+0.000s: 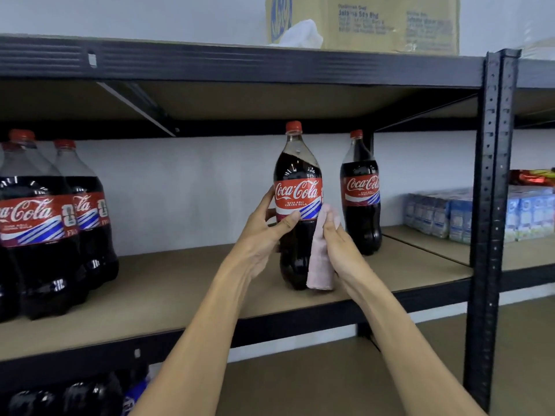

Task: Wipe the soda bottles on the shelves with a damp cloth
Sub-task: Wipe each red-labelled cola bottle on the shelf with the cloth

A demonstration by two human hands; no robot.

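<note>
A large cola bottle [295, 175] with a red cap and red label stands near the front of the middle shelf [168, 292]. My left hand [267, 232] grips its left side, thumb across the label's lower edge. My right hand [336, 244] holds a pale pink cloth [319, 265] against the bottle's right side, the cloth hanging down to the shelf board. A second cola bottle [362, 193] stands just behind and to the right. Several more cola bottles [45, 229] stand grouped at the left end of the shelf.
A black steel upright [492, 205] bounds the shelf on the right; beyond it sit blue-and-white drink cartons [435, 214]. The upper shelf beam [240, 63] carries a cardboard box [375, 22] and a white cloth [303, 34]. Dark bottles [69, 397] stand on the level below.
</note>
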